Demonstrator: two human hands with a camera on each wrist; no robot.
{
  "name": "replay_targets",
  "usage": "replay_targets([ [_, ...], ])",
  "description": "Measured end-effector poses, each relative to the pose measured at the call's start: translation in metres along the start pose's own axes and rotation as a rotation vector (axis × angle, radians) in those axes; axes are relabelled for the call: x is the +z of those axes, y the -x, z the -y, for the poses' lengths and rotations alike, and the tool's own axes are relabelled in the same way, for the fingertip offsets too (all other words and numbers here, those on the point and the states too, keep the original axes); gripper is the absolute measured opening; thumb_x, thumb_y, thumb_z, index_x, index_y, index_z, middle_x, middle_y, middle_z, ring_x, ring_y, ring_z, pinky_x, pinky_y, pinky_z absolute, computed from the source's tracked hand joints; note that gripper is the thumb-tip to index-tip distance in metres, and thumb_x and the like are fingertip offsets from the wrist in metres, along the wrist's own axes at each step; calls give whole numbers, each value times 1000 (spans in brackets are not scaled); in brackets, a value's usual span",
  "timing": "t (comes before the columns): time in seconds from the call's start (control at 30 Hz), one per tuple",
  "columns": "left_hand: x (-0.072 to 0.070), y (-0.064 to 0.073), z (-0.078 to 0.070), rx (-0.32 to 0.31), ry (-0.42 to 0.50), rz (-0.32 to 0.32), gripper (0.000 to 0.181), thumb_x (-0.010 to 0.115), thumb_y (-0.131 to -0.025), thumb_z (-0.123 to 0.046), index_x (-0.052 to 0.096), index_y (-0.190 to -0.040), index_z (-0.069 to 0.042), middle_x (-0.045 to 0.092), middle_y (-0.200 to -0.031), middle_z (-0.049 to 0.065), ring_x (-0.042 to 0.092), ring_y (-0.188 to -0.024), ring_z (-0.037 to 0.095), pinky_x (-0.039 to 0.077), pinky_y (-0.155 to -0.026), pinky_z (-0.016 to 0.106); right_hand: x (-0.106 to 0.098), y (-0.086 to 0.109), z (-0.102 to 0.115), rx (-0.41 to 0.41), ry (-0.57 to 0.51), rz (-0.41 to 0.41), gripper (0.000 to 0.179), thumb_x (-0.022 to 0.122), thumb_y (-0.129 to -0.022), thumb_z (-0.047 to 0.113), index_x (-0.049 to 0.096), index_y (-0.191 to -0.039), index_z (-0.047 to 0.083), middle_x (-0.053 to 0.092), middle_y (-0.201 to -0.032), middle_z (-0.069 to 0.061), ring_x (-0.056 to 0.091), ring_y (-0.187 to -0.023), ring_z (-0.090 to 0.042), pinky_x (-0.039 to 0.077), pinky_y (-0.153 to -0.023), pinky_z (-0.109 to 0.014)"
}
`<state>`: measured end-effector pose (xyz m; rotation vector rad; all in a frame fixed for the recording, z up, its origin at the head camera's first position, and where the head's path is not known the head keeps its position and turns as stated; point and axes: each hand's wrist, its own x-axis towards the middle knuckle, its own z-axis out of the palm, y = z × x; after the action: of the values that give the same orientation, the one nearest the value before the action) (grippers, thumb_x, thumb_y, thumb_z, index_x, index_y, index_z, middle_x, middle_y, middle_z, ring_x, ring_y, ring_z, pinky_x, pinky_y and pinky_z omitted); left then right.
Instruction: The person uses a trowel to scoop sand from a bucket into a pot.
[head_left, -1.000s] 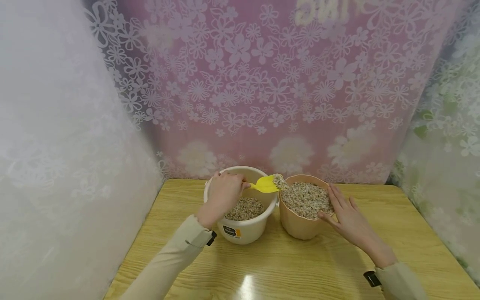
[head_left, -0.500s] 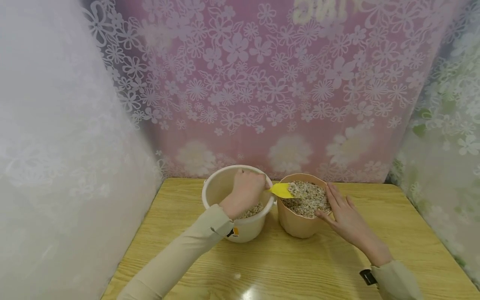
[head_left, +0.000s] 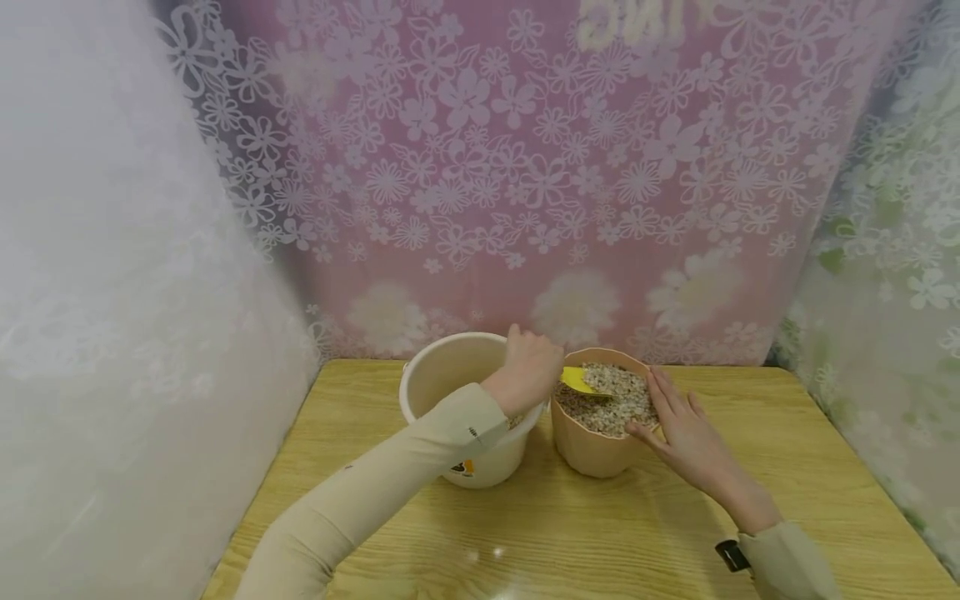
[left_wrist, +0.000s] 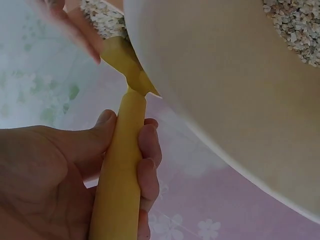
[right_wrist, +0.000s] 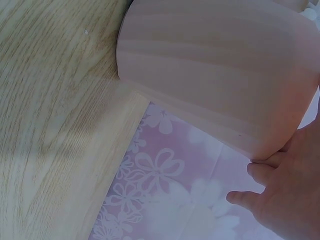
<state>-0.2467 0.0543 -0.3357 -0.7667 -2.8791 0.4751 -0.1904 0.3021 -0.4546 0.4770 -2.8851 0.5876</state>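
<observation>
My left hand (head_left: 531, 371) grips the handle of a small yellow toy shovel (head_left: 574, 380); in the left wrist view, thumb and fingers wrap that handle. The shovel's blade is tilted over the peach pot (head_left: 596, 452), at the coarse gravel (head_left: 626, 392) that fills it nearly to the rim. On the pot's right side, my right hand (head_left: 693, 446) rests with fingers fairly straight along the rim; the right wrist view shows these fingers touching the rim too. Beneath my left forearm stands the white bucket (head_left: 442, 375), with more gravel (left_wrist: 300, 30) low inside it, mostly hidden in the head view.
Bucket and pot stand side by side near the back of the wooden table (head_left: 600, 533). A pink flowered curtain (head_left: 487, 192) hangs behind, with pale sheets at left and right. One tiny pale grain (right_wrist: 86, 32) lies on the tabletop.
My left hand has moved right from above the bucket to the pot. The shovel's blade went from the pot's left rim to inside it, and the load on it has merged with the gravel.
</observation>
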Motion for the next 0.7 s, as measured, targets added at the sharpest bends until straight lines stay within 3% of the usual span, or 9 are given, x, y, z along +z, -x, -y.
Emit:
replay_targets([
  [0.13,2,-9,-5,-6,-26,-3,25,54,-105,-24,66,-84,-26,54,-71,-9,39,-64,12,24,-70,33,0,0,0,3,0,0,95,57,-101,51,3,-162,3,1,-169,-19,10,-153,-42,9,-117,-67],
  [0.27,4,-14,-5,-10,-113,-5,39,51,-107,-26,50,-68,-23,43,-63,-7,34,-63,12,23,-70,33,0,-1,1,9,-11,9,95,56,-101,52,3,-162,4,0,-169,-18,9,-153,-43,9,-117,-67],
  [0.43,2,-11,-1,8,-211,-27,46,51,-107,-23,37,-63,-22,31,-58,-5,28,-61,14,22,-69,31,1,-1,1,1,-21,-4,95,58,-100,50,4,-162,3,1,-169,-18,12,-152,-44,9,-117,-67],
  [0.7,-11,-1,1,70,-373,-91,44,48,-107,-17,39,-64,-21,36,-59,-4,31,-59,14,22,-71,31,2,1,0,-3,-15,-19,94,59,-100,50,4,-162,4,2,-169,-19,15,-151,-46,9,-117,-67],
])
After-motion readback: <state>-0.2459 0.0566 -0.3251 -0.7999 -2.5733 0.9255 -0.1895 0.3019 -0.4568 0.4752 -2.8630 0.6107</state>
